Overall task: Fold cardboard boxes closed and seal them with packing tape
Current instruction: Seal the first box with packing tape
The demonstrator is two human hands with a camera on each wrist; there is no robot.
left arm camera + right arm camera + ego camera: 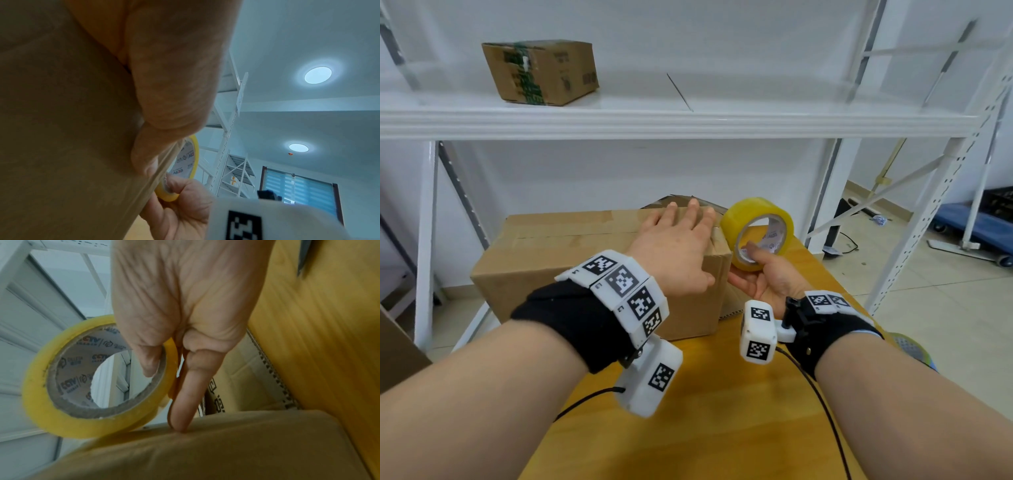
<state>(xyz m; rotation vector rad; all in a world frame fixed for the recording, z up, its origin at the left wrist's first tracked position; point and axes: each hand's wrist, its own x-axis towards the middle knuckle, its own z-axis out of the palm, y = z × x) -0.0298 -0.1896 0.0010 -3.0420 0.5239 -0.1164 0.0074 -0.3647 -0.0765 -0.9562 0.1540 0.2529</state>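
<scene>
Two hands working: my left hand (pixel 678 246) lies flat on the box (pixel 585 260); right hand (pixel 767 277) grips tape roll (pixel 758 233) at 3 o'clock. Risk: slack tape wrinkles if pressure lifts.

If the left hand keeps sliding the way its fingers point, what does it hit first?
Probably the raised flap at the box's far edge; the left hand lies flat on top, fingers pointing there. Depth is uncertain.

Black wrist wraps (pixel 582 325), white marker-tagged camera blocks (pixel 756 334), thin black cables (pixel 825 407)
</scene>
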